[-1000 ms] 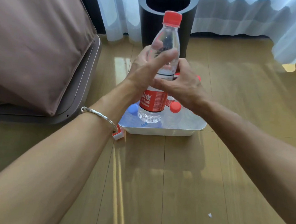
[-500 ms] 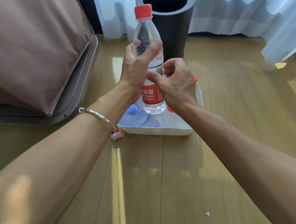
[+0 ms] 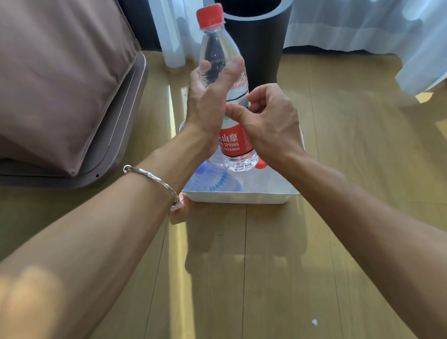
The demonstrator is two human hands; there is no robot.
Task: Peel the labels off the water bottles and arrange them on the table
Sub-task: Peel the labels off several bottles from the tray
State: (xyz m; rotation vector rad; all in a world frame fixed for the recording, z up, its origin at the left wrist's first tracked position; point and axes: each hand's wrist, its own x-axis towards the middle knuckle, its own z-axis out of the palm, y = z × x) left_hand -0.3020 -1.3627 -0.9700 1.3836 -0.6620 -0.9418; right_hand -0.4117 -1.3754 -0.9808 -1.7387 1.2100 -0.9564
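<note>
Gripped upright in the left hand (image 3: 208, 103), a red-capped water bottle (image 3: 225, 64) hangs above the white tray (image 3: 241, 196) as the right hand (image 3: 270, 119) pinches its red label (image 3: 232, 142). The film could tear short (thin wrap, hurried pull). More bottles crowd the tray; a black bin (image 3: 254, 40) stands behind.

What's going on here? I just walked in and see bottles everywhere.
A person is holding a red-capped water bottle up over a white tray on the wooden floor. The left hand grips the bottle's clear upper part, while the right hand pinches at the top edge of its red label, which is still on. More bottles lie in the tray, and a black bin stands behind.
</note>
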